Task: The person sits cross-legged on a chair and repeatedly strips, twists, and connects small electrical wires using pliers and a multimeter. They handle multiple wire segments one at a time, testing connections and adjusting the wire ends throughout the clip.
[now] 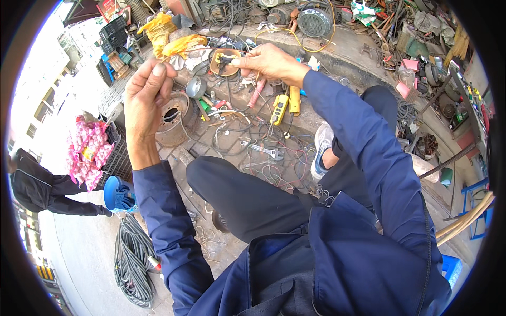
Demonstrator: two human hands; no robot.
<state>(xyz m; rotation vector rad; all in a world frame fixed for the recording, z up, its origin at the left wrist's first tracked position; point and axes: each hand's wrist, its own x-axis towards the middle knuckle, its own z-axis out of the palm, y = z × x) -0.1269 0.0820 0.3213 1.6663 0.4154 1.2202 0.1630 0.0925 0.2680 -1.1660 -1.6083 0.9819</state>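
My left hand [147, 95] is raised at the left, thumb and forefinger pinched on the end of a thin red wire [196, 49]. The wire runs across to my right hand [274, 63], whose fingers are closed on a small black part [226, 61]. Behind that part lies a round tan dish [215, 67] with something yellow in it. Below my right hand are a yellow push-button pendant control [279, 109] and a second yellow casing piece [294, 100]. A tool with a red handle [256, 94] lies beside them. Nearer my knees is an adjustable wrench [270, 152] among loose coloured wires.
A rusty wheel rim [171, 118] stands below my left hand. Electric motors [314, 22] and scrap line the far step. At the left are a coiled cable [133, 260], a blue bucket [112, 193], pink net sacks [89, 147] and a bending person [39, 181].
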